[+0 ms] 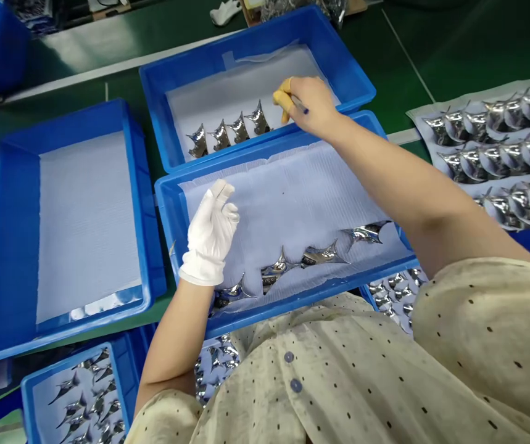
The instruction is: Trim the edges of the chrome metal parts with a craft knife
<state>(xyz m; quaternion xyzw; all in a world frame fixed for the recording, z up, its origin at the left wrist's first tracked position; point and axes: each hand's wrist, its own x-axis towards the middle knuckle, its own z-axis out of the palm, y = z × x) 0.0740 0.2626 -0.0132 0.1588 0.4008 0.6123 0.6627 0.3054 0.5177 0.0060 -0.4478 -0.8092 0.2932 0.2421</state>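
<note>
- Four shiny metal pieces [239, 128] stand in a row in the far blue tray [348, 71], on the white paper [292, 71] near its front edge.
- The right hand [311, 102] is over that tray, just to the right of the row. Its fingers are bent and pinched around a pen [305, 111] with a blue end.
- Yellow covers [284, 102] are on some of its fingers.
- The left hand [211, 228] wears a white glove and is over the left part of the near blue tray [166, 206]. Its fingers are bent loosely, a little apart, and I see nothing in them.
- Four more metal pieces [322, 254] lie along the near side of that tray, on its own white paper.
- A third blue tray [10, 246] with white paper is on the left, beside the other two.
- More metal pieces [528, 157] sit in three rows on a white sheet [461, 100] at the right.
- Low on the left, a small blue tray [31, 388] has many metal pieces in it.
</note>
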